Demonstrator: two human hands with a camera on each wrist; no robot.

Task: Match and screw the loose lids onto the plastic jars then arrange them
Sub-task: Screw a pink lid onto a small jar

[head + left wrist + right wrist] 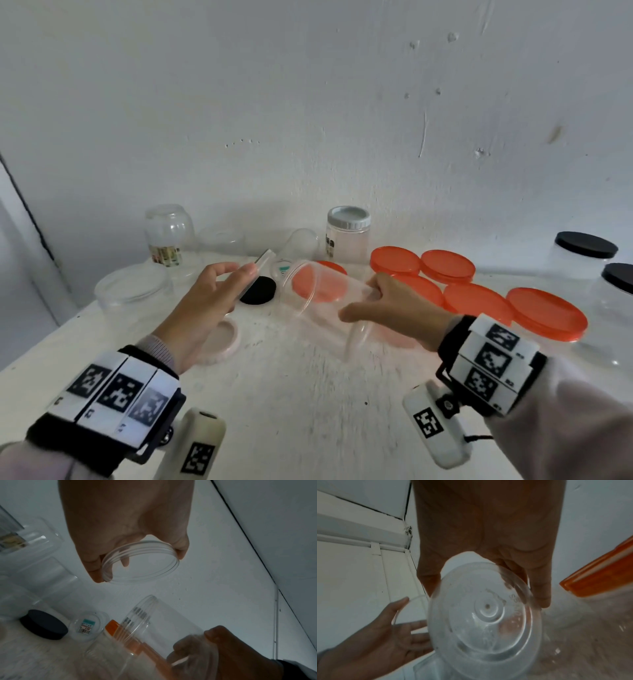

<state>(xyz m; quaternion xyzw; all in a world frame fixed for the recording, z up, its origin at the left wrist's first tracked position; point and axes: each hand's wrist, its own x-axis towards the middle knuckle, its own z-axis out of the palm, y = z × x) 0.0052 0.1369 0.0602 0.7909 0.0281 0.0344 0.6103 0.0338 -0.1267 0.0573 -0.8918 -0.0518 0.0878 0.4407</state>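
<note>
Head view: a clear jar [325,308] is gripped near its base by the curled fingers of the right hand [394,308] above the surface, its long axis tipped so the open mouth is aimed left toward a clear lid [262,262] pinched by the left hand [209,301] just beside it.

A scuffed white desk [308,394] stands against a pitted, scratched white wall [308,102], with a dark vertical seam [24,205] running down the wall at far left.

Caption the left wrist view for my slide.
Left hand holds a clear lid above the clear jar gripped by the right hand.
</note>
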